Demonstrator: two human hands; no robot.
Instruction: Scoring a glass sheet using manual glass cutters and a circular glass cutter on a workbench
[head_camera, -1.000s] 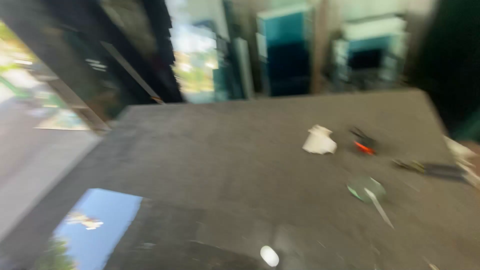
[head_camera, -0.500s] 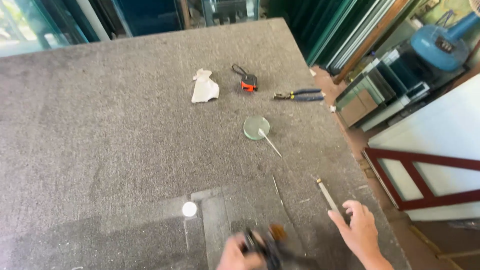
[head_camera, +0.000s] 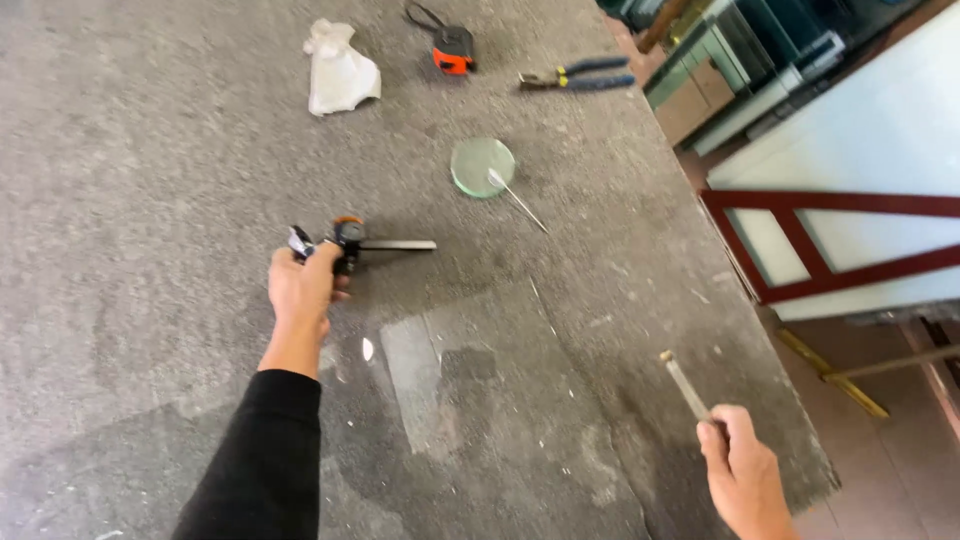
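On the grey felt-covered table, a crumpled white bag or cloth lies near the far edge, with an orange and black tape measure just to its right and blue-handled pliers further right again. Beyond the table's right corner stand brown cardboard boxes beside stacked green-edged panes, and a white panel in a dark red frame leans by the floor. No label on any of them can be made out.

The left hand, in a black sleeve, is closed around the dark body of a cutting tool with an orange knob; the tool's flat metal bar sticks out to the right of the fist, lying just above the table. The right hand, at the table's near right edge, pinches the lower end of a thin metal rod-like tool, which points up and away from the fingers.

A round glass disc lies between the two hands and the far things, well apart from both, with a thin sliver resting across its rim. A rectangular glass sheet lies flat just right of the left forearm.
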